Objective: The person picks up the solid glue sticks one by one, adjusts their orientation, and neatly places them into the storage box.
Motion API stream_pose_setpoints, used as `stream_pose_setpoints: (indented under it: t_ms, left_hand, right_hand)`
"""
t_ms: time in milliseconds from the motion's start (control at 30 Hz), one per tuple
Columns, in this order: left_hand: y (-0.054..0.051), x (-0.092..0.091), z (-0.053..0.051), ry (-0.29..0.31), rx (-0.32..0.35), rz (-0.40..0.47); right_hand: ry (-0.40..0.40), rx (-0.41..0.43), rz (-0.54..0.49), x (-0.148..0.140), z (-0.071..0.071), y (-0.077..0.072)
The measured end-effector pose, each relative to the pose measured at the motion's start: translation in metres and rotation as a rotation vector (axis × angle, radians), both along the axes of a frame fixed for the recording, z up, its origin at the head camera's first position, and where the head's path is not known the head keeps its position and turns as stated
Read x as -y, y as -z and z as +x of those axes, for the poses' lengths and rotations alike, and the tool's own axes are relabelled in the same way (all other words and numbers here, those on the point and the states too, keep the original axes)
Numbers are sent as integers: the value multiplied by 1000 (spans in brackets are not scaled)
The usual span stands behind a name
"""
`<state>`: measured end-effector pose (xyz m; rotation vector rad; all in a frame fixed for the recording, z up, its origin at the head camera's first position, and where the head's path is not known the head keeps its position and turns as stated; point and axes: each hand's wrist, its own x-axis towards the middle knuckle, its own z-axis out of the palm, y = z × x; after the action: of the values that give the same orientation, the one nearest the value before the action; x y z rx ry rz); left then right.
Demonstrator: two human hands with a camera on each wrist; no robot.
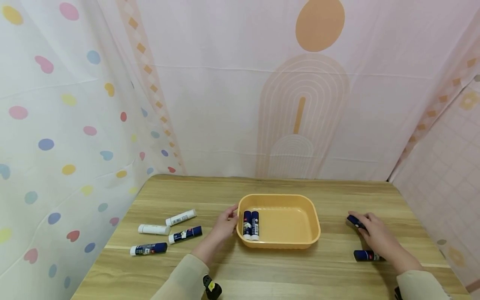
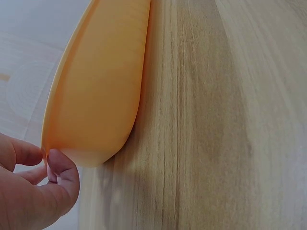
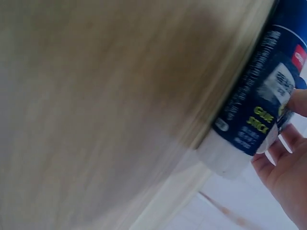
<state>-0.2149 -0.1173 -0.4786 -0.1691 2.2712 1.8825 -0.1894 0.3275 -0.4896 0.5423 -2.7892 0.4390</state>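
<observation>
My left hand (image 1: 225, 223) pinches the left rim of a yellow-orange plastic tray (image 1: 278, 245); thumb and fingertips meet at the rim in the left wrist view. Inside the tray, at its left end, two navy-and-white glue sticks (image 1: 255, 225) lie side by side. Off to the right, my right hand (image 1: 378, 235) holds a dark blue glue stick (image 1: 355, 221) between thumb and fingers. Another glue stick (image 1: 363, 255) lies on the table beneath that hand, its right end hidden. A glue stick (image 3: 254, 96) with a white end looms large beside the fingers in the right wrist view.
Left of the tray on the wooden table (image 1: 187, 275) lie two white sticks (image 1: 153, 229) and two navy glue sticks (image 1: 148, 248). A patterned curtain (image 1: 225, 104) hangs along the table's back edge, with more cloth at both sides.
</observation>
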Motion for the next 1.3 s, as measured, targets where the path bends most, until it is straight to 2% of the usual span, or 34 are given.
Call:
stream_pose_setpoints:
  t_ms: [100, 433, 633, 933, 1133, 1300]
  left_hand:
    - [0, 0, 0, 0, 3, -3]
    - [-1, 1, 0, 7, 3, 7]
    - [-1, 0, 0, 3, 2, 0]
    - [-2, 0, 0, -3, 4, -14]
    - [-4, -1, 1, -13, 9, -27]
    - [-5, -1, 1, -20, 14, -33]
  right_hand:
    - [12, -1, -53, 3, -1, -4]
    - [72, 110, -229, 13, 0, -13]
    - [105, 280, -418, 25, 0, -30]
    - [258, 501, -671, 53, -1, -52]
    - [251, 584, -782, 68, -1, -57]
    - [204, 630, -875, 83, -1, -62]
